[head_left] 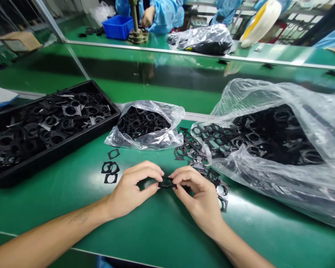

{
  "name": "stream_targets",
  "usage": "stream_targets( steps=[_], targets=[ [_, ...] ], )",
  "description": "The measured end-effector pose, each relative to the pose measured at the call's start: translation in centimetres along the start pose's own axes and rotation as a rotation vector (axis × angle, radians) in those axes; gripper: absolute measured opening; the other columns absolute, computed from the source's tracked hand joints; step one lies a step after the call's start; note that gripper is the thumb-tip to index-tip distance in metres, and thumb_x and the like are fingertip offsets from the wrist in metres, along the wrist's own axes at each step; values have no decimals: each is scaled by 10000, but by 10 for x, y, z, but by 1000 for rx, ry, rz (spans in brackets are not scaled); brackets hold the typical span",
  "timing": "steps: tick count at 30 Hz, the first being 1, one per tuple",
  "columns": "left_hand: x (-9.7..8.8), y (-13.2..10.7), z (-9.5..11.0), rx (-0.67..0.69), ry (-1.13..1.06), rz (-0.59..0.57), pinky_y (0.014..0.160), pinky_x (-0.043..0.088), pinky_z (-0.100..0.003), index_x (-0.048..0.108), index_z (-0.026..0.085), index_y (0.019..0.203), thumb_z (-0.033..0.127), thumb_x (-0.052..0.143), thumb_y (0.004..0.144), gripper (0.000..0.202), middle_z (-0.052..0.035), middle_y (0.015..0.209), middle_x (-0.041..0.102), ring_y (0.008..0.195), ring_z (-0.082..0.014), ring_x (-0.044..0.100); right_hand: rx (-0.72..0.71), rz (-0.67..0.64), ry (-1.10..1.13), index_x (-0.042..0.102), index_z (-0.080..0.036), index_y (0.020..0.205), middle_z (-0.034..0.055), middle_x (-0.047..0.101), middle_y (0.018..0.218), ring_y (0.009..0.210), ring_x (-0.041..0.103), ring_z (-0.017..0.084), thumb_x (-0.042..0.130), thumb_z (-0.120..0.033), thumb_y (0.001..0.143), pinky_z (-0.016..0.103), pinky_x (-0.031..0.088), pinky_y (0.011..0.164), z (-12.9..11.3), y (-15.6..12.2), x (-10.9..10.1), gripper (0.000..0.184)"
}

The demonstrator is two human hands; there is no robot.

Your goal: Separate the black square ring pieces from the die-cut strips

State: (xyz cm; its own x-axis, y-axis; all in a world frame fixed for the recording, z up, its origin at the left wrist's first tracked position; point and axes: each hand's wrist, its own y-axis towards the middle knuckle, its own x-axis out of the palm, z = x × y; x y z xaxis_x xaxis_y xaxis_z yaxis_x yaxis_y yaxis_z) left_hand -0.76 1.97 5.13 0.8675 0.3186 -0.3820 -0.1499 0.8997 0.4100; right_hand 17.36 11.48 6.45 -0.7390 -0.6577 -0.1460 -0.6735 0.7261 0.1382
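Note:
My left hand (134, 188) and my right hand (199, 195) meet over the green table (156, 230), both pinching one small black plastic frame part (166, 183) between thumbs and fingertips. Three loose black frame parts (111, 167) lie just left of my left hand. A scatter of the same black parts (197, 156) spills on the table beside my right hand, at the mouth of a large clear plastic bag (281, 149) full of them.
A black tray (44, 152) heaped with black frame parts sits at the left. A smaller clear bag of parts (146, 124) lies behind my hands. Across the far bench, a person in blue works by a blue bin (117, 26) and another bag (203, 39).

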Motion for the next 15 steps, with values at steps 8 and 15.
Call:
stream_targets(
  steps=[8, 15],
  targets=[
    [-24, 20, 8, 110, 225, 46, 719, 549, -263, 674, 191, 996, 144, 649, 923, 91, -30, 828, 720, 749, -150, 670, -409, -24, -701, 685, -179, 1135, 147, 703, 1174, 1156, 654, 309, 553, -141, 941, 485, 570, 973, 12, 10, -12, 238],
    [-151, 49, 2, 77, 799, 339, 818, 543, -329, 716, 182, 978, 231, 631, 910, 119, -46, 882, 751, 774, -175, 665, -634, 15, -1160, 723, -87, 1144, 228, 708, 1189, 1312, 530, 465, 487, -239, 983, 618, 524, 973, 40, 32, -31, 324]
  ],
)
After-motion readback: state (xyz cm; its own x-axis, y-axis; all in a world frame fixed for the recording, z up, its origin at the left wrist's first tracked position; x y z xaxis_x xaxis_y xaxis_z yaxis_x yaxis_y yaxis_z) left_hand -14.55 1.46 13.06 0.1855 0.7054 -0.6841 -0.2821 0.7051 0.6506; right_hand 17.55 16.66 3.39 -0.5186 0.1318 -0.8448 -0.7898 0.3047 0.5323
